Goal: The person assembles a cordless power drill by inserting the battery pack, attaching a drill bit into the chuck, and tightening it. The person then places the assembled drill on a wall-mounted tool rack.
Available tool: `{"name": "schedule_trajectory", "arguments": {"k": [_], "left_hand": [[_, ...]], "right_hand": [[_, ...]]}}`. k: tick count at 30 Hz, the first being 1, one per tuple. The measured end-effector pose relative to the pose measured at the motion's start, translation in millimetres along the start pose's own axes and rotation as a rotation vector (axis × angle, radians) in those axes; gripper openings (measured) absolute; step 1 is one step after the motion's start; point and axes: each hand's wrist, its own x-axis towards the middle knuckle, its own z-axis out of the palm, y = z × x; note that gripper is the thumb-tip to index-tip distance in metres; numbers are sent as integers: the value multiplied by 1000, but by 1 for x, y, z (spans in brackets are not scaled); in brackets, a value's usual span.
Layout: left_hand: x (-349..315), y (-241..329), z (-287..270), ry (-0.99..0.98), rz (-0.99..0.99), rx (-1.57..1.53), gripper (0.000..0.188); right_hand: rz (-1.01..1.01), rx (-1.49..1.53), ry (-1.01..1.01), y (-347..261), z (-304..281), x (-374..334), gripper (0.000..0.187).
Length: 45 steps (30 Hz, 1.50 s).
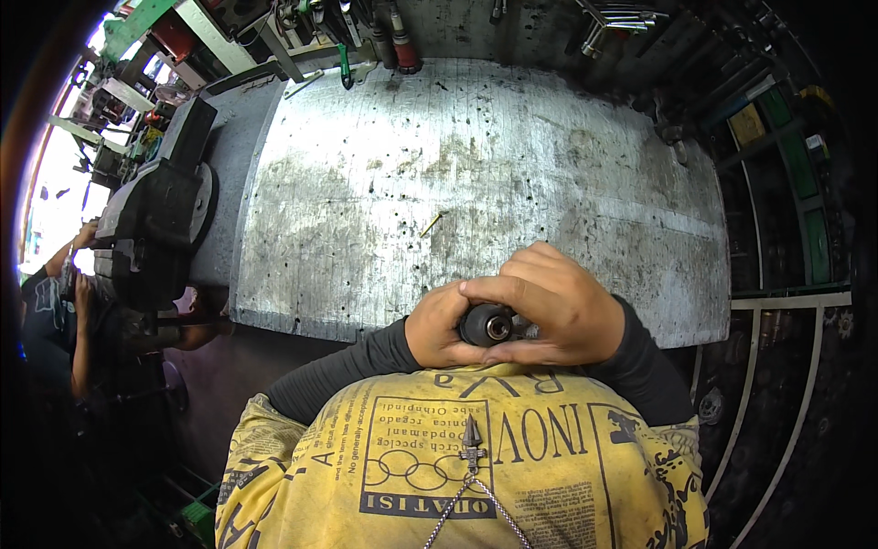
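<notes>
We are clamping both grips, left hand [441, 326] and right hand [555, 306], around a dark drill chuck [487, 325]; scratched table [476, 174] lying just beyond.

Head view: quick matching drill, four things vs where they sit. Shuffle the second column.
1. drill chuck
2. bench vise
3. small yellow stick
4. hanging wrenches

A. far wall, upper right
B. left end of the bench
C. lying loose mid-benchtop
D. gripped between left hand and right hand

Pairs: 1-D, 2-B, 3-C, 4-A
</notes>
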Motion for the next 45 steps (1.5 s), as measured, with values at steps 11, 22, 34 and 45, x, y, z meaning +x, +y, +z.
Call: {"name": "schedule_trajectory", "arguments": {"k": [11, 22, 34, 45], "left_hand": [[6, 11, 0, 57, -87, -279, 61], [-8, -12, 3, 49, -60, -151, 56], [-2, -5, 2, 218, -5, -176, 51], [0, -4, 3, 237, -31, -207, 50]], "right_hand": [[74, 676, 42, 8, 23, -18, 98], [75, 547, 281, 15, 46, -20, 85], [201, 680, 381, 13, 52, -30, 78], [163, 994, 349, 14, 64, -12, 101]]}}
